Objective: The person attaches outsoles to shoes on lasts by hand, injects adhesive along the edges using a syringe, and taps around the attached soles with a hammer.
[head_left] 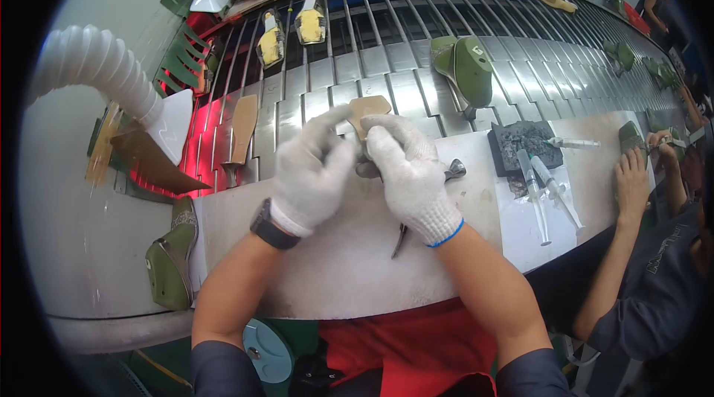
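Observation:
White knit gloves cover both of my hands above the near edge of the worktable (pixel 320 278). My right hand (pixel 409 174) is closed around the near end of a tan shoe-sole piece (pixel 370 108), its broad end pointing away from me. Just left of it, my left hand (pixel 314 170) is blurred by motion; its thumb and fingers look apart, the fingertips near the piece's edge. A dark, rounded shape shows below the piece, mostly hidden by my hands. A dark metal hand tool (pixel 455 169) lies partly under my right hand.
A slatted metal conveyor (pixel 387 62) carries a green boot (pixel 470 73), a tan sole (pixel 243 129) and yellow-grey pieces (pixel 311 19). Syringes (pixel 534 192) lie by a dark block (pixel 513 145). Left stand a green boot (pixel 172 263) and a white hose (pixel 97 69). A co-worker's arm (pixel 632 189) is right.

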